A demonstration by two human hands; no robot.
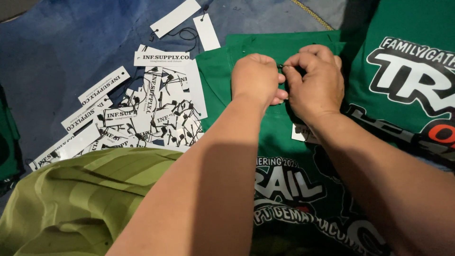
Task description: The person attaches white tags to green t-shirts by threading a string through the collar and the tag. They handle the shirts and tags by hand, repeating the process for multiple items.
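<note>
A green printed shirt (279, 137) lies flat in front of me, its collar end at the far side. My left hand (256, 78) and my right hand (315, 78) meet just over that collar area, fingers pinched together on a small dark pin or tag string (282, 66). A white paper tag (299, 133) lies on the shirt under my right wrist, mostly hidden.
A heap of white paper hang tags (142, 114) with black strings lies on blue cloth (61, 47) to the left. Another green printed shirt (407, 71) lies at the right. Olive-green fabric (80, 199) covers the near left.
</note>
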